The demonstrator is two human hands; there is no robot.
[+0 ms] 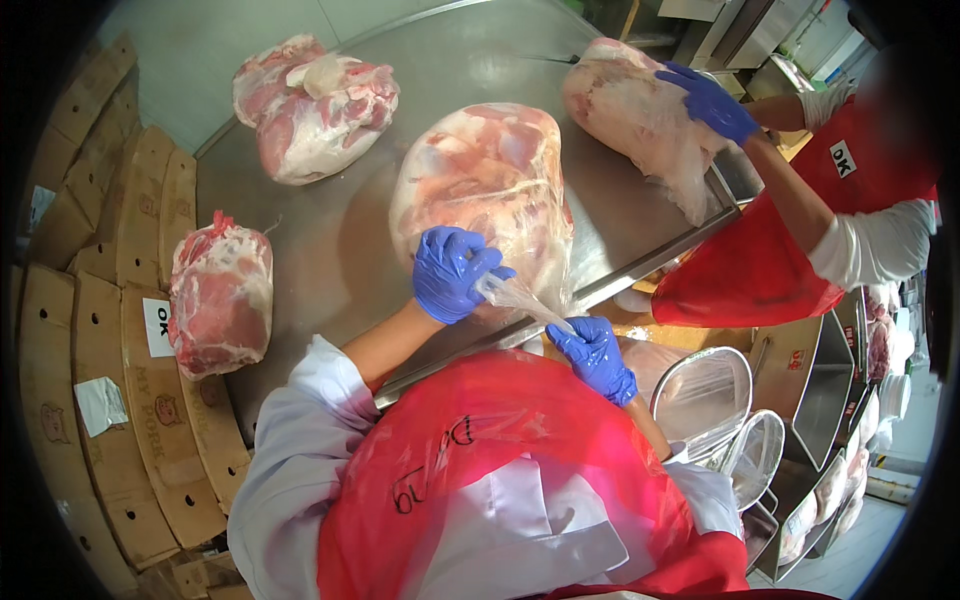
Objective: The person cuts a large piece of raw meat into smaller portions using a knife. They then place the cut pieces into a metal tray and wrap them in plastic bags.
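Observation:
A large cut of raw meat (480, 170) lies on the metal table in front of me, inside a clear plastic bag (520, 298). The bag's loose end is gathered and stretched toward me between both hands. My left hand (455, 275), in a blue glove, closes around the gathered plastic at the near side of the meat. Lower and to the right, my right hand (597, 360), also gloved in blue, is closed on the tail of the same bag. Its fingers overlap the plastic tip, so the exact grip is partly hidden.
Two more meat pieces rest at the left, one far (315, 110) and one near (222, 300). A co-worker's gloved hand (708, 100) touches another cut (640, 110) at the far right. Cardboard boxes (150, 400) stand left; wire hoops with plastic (703, 395) stand right of the table edge.

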